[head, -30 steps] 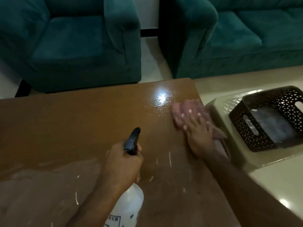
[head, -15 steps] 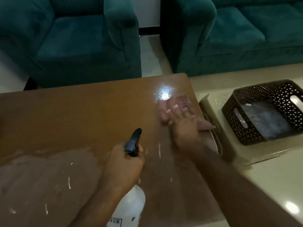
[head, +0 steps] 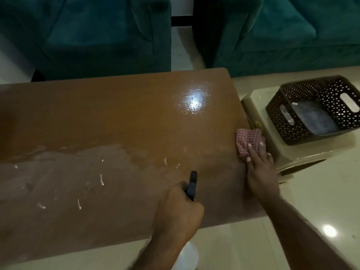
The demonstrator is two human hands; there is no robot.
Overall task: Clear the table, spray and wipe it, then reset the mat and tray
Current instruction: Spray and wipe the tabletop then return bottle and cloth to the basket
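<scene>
hands: I count two. left hand (head: 176, 211) is wrapped tight round the neck of the spray bottle (head: 191, 185), right hand (head: 260, 168) lies flat with fingers stretched out, pressing the cloth (head: 248, 140)
cloth: one, red-and-white check, bunched at the table's right edge, partly hanging past it
spray bottle: one, black nozzle pointing away from me over the table (head: 97, 117); the white body is mostly hidden under my wrist and hangs off the near edge
table: one, brown top, bare apart from my hands and the cloth; wet sheen and droplets round a bright light glare near the far right, a duller band with several small white streaks along the near half
basket: one dark lattice basket (head: 288, 131) with two slot handles, sitting on a beige plastic stool (head: 253, 106) just right of the table; something greyish lies inside, can't make out what
seats: two teal armchairs (head: 87, 36) behind the table, tops cut off
writing: none I can read; any bottle label is covered
</scene>
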